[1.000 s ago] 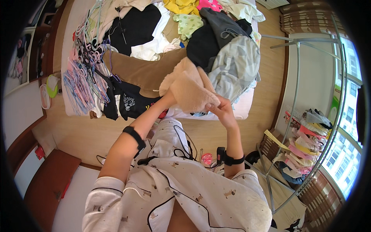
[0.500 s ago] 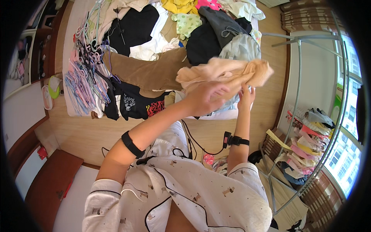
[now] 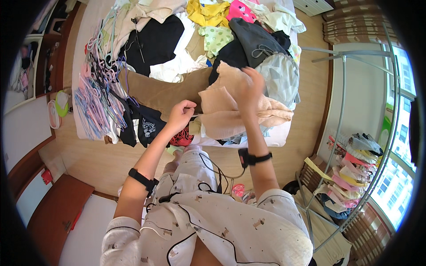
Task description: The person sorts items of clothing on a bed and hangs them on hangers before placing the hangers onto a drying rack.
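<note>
A peach textured garment [image 3: 219, 115] lies partly spread over the near right part of the heap on the bed. My right hand [image 3: 252, 86] is over its upper middle, blurred by motion, so its grip is unclear. Left of the garment, my left hand [image 3: 181, 114] has its fingers curled in above brown trousers [image 3: 164, 88]; whatever they may hold is hidden. A dark printed garment [image 3: 148, 126] lies below the trousers. Beside the peach cloth on the right is a pale grey patterned garment [image 3: 278, 73], with dark grey drawstring clothing [image 3: 255, 37] above it.
Many hangers [image 3: 95, 97] are piled on the bed's left side. Yellow [image 3: 208, 13], green dotted [image 3: 216, 39] and black clothes [image 3: 155, 40] lie farther back. A metal rack [image 3: 344, 97] stands at right, near a bundle of hung small clothes [image 3: 353, 173].
The peach garment has come down from the air onto the heap, spreading out. My left hand has moved left off it; my right hand has moved up and left over it.
</note>
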{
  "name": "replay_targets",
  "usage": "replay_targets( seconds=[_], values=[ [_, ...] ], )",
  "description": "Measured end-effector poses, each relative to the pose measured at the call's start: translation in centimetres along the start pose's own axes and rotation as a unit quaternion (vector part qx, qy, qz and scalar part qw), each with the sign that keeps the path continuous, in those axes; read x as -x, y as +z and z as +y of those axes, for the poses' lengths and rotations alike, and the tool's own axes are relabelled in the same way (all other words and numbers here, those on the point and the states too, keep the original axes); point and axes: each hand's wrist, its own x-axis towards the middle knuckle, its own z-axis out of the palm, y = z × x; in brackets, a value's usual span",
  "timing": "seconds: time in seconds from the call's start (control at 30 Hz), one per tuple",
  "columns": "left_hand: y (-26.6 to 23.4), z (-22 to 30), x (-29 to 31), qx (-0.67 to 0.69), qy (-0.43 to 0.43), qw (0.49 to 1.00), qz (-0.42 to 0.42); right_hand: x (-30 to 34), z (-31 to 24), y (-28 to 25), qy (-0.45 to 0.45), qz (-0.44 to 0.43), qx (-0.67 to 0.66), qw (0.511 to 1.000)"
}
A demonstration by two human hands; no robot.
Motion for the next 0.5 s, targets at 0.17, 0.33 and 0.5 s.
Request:
replay_targets(
  seconds=[0.17,0.33,0.5],
  values=[
    [-1.5,-0.5,1.0,0.018,-0.028,0.999,0.02,-4.7,4.2,13.2,0.011,-0.13,0.152,0.98],
    [-3.5,-1.1,2.7,0.087,-0.047,0.993,0.069,-7.8,7.3,18.0,0.035,-0.186,0.371,0.909],
    [-5.2,-0.7,3.5,0.137,-0.125,0.98,0.076,-8.1,6.7,18.1,-0.011,-0.154,0.317,0.936]
  ],
)
